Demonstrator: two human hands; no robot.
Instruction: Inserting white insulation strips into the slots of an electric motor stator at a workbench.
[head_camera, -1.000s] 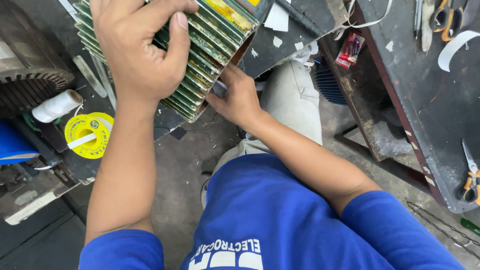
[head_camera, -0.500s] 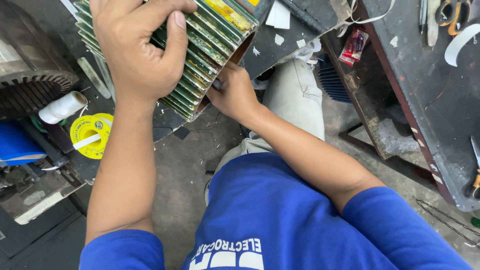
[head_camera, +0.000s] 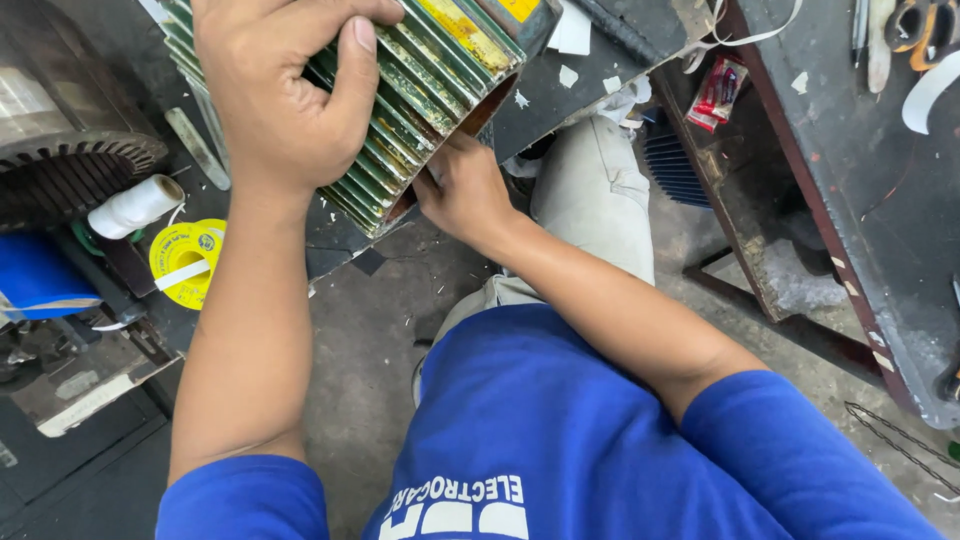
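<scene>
A worker's left hand (head_camera: 285, 110) clamps over the green finned motor housing (head_camera: 420, 95), which lies tilted on the bench (head_camera: 600, 70) edge, open end facing down toward the knees. The right hand (head_camera: 462, 188), nearer that opening, presses curled fingers against its rim, pinching nothing visible.

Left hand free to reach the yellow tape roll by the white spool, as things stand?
Probably not right now. The left hand is clamped over the green finned motor housing, so it is occupied. The yellow tape roll lies uncovered below and left of that forearm, beside the white spool, with nothing across it.
</scene>
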